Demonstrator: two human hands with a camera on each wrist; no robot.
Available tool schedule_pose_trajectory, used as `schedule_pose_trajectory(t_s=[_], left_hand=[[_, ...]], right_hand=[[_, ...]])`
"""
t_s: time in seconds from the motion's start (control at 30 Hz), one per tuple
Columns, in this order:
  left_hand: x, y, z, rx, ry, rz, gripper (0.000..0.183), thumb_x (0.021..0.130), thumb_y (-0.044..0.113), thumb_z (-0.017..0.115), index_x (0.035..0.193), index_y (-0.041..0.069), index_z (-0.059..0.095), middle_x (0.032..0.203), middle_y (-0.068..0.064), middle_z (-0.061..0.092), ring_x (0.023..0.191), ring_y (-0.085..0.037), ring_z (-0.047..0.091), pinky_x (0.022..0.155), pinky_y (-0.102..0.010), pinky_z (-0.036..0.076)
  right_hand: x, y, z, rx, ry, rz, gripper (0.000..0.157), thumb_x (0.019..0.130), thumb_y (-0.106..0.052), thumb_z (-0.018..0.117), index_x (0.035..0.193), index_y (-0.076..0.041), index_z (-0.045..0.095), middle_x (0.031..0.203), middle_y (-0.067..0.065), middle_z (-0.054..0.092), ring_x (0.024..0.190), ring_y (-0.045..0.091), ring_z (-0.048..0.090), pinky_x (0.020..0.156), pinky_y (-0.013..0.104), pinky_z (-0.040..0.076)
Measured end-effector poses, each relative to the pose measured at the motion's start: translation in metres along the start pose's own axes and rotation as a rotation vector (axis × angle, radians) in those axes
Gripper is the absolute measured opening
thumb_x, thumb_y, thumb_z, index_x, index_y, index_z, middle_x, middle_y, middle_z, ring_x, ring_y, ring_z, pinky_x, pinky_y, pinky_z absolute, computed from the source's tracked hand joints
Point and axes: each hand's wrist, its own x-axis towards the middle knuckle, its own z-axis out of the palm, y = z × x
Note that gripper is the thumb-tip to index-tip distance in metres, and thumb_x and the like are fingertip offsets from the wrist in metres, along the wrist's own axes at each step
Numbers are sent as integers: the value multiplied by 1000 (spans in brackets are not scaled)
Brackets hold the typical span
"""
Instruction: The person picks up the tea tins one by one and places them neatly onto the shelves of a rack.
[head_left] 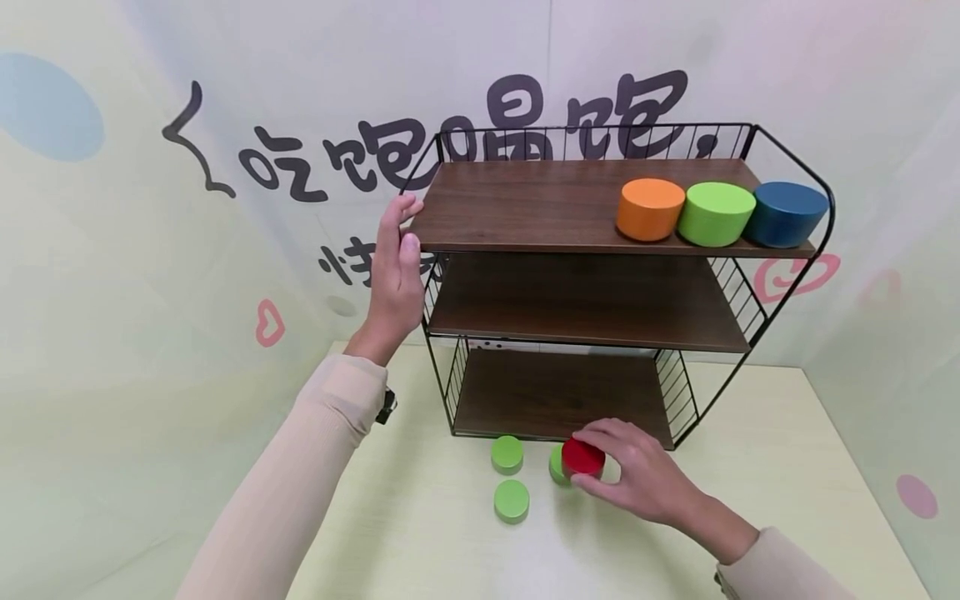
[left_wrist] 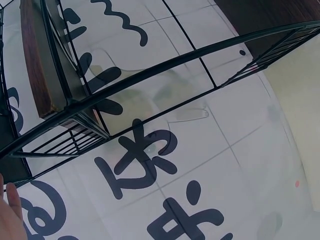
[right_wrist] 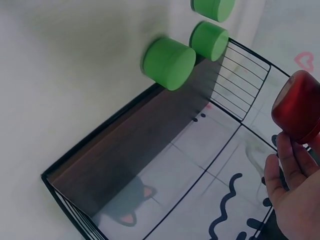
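My right hand (head_left: 645, 471) holds a red cylindrical canister (head_left: 583, 458) between thumb and fingers, in front of the rack's bottom shelf. In the right wrist view, the red canister (right_wrist: 300, 107) is raised off the table. Three green canisters stand below: one green canister (head_left: 507, 454) near the shelf edge, another green canister (head_left: 512, 501) closer to me, and a third green canister (head_left: 557, 467) partly hidden behind the red one. My left hand (head_left: 397, 271) rests against the left end of the rack's top shelf (head_left: 525, 204), fingers mostly straight; the left wrist view catches only its fingertips.
The three-tier black wire rack with dark wood shelves (head_left: 585, 300) stands on a pale table (head_left: 405, 500). An orange canister (head_left: 650, 210), a green canister (head_left: 716, 214) and a blue canister (head_left: 786, 215) sit at the top shelf's right end. A printed curtain (head_left: 300, 83) hangs behind.
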Motion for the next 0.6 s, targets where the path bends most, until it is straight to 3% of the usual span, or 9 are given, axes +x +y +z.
schedule_pose_trajectory(t_s=[0.33, 0.6], left_hand=[[-1, 1, -1, 13, -1, -10, 40, 98, 1, 32, 134, -14, 40, 133, -29, 51, 130, -36, 46, 106, -41, 34], [0, 3, -2, -2, -3, -2, 39, 97, -1, 32, 133, -14, 39, 133, -31, 50, 128, -44, 45, 104, -40, 35]], right_hand=[[16, -7, -19, 15, 13, -40, 45, 78, -37, 81, 114, -11, 72, 112, 3, 68, 97, 17, 64, 68, 28, 57], [34, -10, -38, 9, 21, -84, 49, 73, -30, 86, 115, -9, 72, 112, 5, 68, 97, 19, 64, 68, 28, 58]])
